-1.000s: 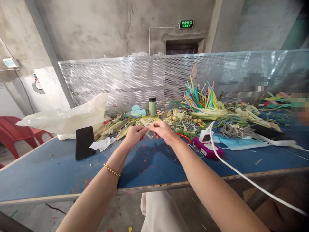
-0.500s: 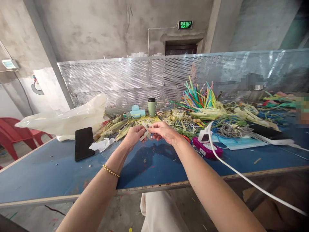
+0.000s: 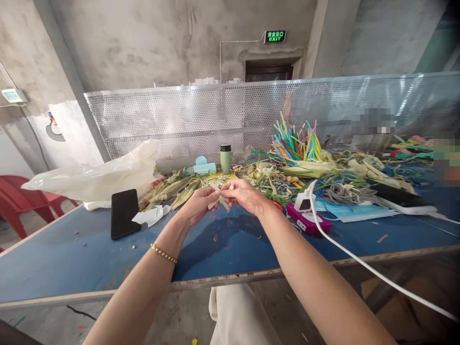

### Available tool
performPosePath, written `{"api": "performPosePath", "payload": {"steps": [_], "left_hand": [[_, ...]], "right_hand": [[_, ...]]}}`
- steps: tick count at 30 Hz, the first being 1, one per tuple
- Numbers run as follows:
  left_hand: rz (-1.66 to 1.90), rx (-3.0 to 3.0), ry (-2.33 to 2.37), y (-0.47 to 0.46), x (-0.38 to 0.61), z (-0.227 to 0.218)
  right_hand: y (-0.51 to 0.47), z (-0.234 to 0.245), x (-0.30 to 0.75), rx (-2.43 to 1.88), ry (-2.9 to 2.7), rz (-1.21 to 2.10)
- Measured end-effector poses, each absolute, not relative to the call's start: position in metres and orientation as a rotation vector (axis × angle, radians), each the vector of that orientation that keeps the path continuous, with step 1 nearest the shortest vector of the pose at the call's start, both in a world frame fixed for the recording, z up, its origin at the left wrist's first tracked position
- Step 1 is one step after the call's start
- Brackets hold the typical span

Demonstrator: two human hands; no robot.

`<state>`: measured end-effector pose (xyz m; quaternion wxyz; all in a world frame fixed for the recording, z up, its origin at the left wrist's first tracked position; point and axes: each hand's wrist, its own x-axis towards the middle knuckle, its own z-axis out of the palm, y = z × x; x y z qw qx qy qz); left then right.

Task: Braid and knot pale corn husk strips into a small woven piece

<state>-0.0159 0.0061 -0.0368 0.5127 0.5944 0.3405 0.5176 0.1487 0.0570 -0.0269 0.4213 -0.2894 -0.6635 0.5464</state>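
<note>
Above the blue table, my left hand (image 3: 199, 205) and my right hand (image 3: 245, 195) meet, both closed with fingertips together. Between them they pinch a pale husk strip (image 3: 224, 205), bent or crossed with another piece; I cannot tell which. One end sticks up between the thumbs and another hangs below. Just behind my hands lie dry corn husks (image 3: 182, 192) and a tangle of husk scraps (image 3: 264, 179). A gold bead bracelet circles my left wrist.
To the left are a black phone (image 3: 125, 213), white paper (image 3: 151, 215) and a plastic bag (image 3: 108, 177). A green bottle (image 3: 225, 159) stands behind. Rightward are colourful stems (image 3: 296, 143), a magenta power strip (image 3: 309, 220) with a white cable (image 3: 354, 256), and a blue mask (image 3: 359, 213).
My fingers have shifted on the strip and drawn slightly closer together. An end of it now hangs lower between my hands. The things on the table stay put.
</note>
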Motion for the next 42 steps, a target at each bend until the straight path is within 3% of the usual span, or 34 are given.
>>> {"api": "performPosePath", "payload": {"steps": [7, 28, 42], "left_hand": [[1.033, 1.418, 1.021, 0.0065, -0.0208, -0.0377], [1.061, 1.410, 0.903, 0.0035, -0.0173, -0.0373], [1.090, 1.566, 1.065, 0.0072, -0.0153, -0.0430]], "right_hand": [[0.0609, -0.0305, 0.1488, -0.787, -1.773, 1.236], [0.0592, -0.0288, 0.1492, -0.753, -1.787, 1.234], [0.0597, -0.0293, 0.1479, -0.724, -2.012, 0.956]]}}
